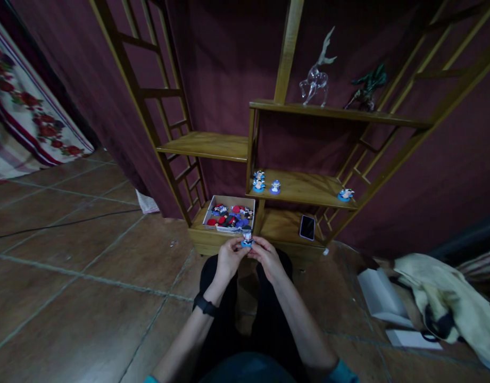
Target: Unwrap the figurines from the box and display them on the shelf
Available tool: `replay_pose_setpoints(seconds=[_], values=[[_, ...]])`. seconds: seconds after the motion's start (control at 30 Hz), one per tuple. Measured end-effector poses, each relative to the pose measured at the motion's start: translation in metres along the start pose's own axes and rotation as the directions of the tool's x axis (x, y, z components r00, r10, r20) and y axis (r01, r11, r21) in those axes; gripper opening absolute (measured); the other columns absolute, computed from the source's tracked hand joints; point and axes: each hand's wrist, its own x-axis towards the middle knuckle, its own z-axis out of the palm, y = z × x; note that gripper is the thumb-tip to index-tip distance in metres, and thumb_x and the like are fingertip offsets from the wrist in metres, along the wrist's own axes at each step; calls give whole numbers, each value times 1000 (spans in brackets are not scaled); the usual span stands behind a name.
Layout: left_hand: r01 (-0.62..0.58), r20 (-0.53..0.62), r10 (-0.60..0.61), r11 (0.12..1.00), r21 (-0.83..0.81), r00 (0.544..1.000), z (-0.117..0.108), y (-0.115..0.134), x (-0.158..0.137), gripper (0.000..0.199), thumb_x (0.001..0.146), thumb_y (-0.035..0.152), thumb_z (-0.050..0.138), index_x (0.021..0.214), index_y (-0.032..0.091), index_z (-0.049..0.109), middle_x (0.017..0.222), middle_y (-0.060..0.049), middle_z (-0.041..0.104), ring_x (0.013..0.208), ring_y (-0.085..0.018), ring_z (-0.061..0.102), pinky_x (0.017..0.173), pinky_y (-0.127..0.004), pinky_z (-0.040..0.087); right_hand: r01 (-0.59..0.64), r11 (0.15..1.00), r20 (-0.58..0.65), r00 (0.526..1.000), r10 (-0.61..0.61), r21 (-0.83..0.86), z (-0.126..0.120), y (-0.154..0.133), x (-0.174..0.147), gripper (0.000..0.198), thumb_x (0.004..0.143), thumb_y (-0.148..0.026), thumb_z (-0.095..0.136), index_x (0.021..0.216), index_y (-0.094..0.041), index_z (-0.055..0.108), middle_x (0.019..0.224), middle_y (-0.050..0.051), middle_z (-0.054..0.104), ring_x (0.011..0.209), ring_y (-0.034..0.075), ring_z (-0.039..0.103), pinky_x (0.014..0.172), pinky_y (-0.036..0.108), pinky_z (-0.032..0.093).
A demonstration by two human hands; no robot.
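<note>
Between my two hands, above my knees, is a small figurine (247, 240) with a white upper part and a blue round base. My left hand (229, 259) pinches it from the left, its wrist wearing a dark band. My right hand (267, 257) closes on it from the right. Just beyond my hands, a white box (229, 230) holds several small figures with red, purple and dark bases. On the shelf (304, 186) stand a purple-and-white figurine (275, 186), two blue-based ones (258, 184) at the left, and another blue-based figurine (346, 194) at the right end.
A phone (307, 227) lies on the lower shelf. Above stand a clear deer ornament (315, 82) and a dark green ornament (367, 88). The wooden shelf unit (208, 144) backs onto a dark red curtain. A white carton (382, 295) and pale cloth (440, 284) lie on the floor at right.
</note>
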Motion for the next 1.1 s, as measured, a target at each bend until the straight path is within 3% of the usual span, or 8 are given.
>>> replay_pose_setpoints(seconds=[0.43,0.77,1.1], values=[[150,64,-140,971,-184,988,6,-1,10,41,52,21,78,90,12,67,80,-6,70,72,-15,63,76,-30,47,-26,1000,-54,998,25,-11,-4,-3,13,32,65,-36,68,93,-20,63,95,5,66,81,16,61,73,31,49],[215,64,-205,953,-212,977,5,-5,17,44,52,24,79,93,12,68,82,-7,70,71,-14,62,71,-27,47,-67,998,-58,996,67,0,-7,0,19,35,65,-39,68,94,-19,64,87,5,68,76,16,63,71,30,49],[324,129,-298,879,-351,946,2,-4,18,38,57,18,76,93,11,67,85,-9,69,77,-15,64,78,-28,48,-52,999,-55,997,52,11,-5,0,19,33,66,-38,67,94,-20,64,89,5,68,78,16,62,74,32,49]])
